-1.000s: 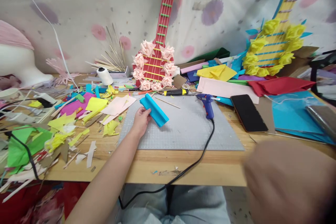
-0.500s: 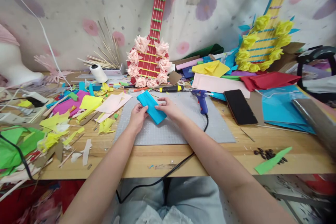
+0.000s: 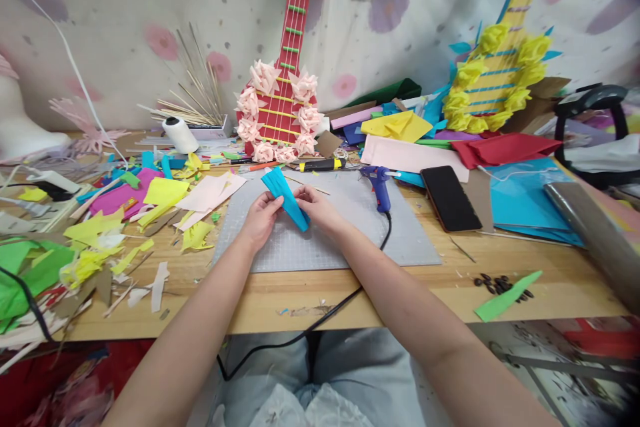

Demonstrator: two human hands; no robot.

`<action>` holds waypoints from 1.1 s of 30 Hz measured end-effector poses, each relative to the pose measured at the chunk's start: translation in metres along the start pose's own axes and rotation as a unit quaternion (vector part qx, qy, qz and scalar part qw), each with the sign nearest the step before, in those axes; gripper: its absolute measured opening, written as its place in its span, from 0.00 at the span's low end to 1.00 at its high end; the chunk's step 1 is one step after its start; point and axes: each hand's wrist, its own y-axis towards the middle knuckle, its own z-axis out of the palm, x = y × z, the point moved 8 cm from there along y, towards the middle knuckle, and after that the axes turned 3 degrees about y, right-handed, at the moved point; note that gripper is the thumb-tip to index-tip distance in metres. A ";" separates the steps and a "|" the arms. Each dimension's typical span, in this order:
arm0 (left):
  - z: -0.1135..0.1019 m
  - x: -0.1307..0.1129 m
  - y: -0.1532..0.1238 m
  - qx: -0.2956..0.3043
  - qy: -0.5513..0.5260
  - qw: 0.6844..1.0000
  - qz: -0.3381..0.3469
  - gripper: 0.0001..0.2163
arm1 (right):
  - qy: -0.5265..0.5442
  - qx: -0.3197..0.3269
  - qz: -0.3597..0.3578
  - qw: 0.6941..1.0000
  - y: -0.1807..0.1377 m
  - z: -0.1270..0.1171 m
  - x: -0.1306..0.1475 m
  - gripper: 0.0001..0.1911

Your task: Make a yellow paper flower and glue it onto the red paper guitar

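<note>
A folded strip of blue crepe paper [image 3: 286,198] is held slantwise above the grey cutting mat [image 3: 345,240]. My left hand [image 3: 262,217] pinches its left edge, thumb on top. From the other side my right hand [image 3: 316,205] grips the right edge, with its fingertips partly hidden behind the paper. A blue hot glue gun [image 3: 379,188] rests on the mat's right part, its black cord running down past my right forearm. Behind the mat stands a red paper guitar [image 3: 283,103] trimmed with pink paper roses.
Coloured paper scraps [image 3: 165,193] cover the left of the table. A black phone [image 3: 450,198], blue sheets [image 3: 530,203], dark beads [image 3: 500,283] and a green strip [image 3: 510,295] lie to the right. A utility knife [image 3: 321,165], thread spool [image 3: 180,135] and yellow guitar [image 3: 493,83] are at the back.
The blue paper has turned and now looks narrower between my hands. My right hand has come closer to my left. The whole view has shifted slightly.
</note>
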 end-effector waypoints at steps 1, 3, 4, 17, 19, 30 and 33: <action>-0.001 -0.001 0.001 -0.005 0.003 1.000 0.008 0.09 | -0.013 0.003 -0.003 1.000 0.000 0.001 0.001 0.03; -0.003 -0.003 0.002 -0.017 0.007 1.000 0.022 0.09 | -0.039 0.004 -0.012 0.999 -0.001 0.002 0.003 0.03; -0.004 -0.005 0.002 -0.024 0.009 0.999 0.029 0.09 | -0.049 0.010 -0.016 0.999 -0.001 0.004 0.002 0.05; -0.001 -0.008 -0.001 -0.010 0.028 0.999 0.024 0.11 | 0.000 0.075 0.020 0.997 -0.004 0.019 -0.010 0.15; -0.003 -0.009 -0.001 -0.016 0.043 0.998 0.031 0.10 | -0.003 0.089 0.018 0.996 -0.006 0.021 -0.009 0.15; -0.025 -0.024 -0.005 -0.227 0.209 0.941 0.141 0.07 | -0.422 -0.090 -0.222 0.874 -0.021 0.029 0.033 0.17; -0.025 -0.025 -0.004 -0.234 0.241 0.929 0.157 0.06 | -0.446 -0.095 -0.227 0.860 -0.020 0.033 0.034 0.14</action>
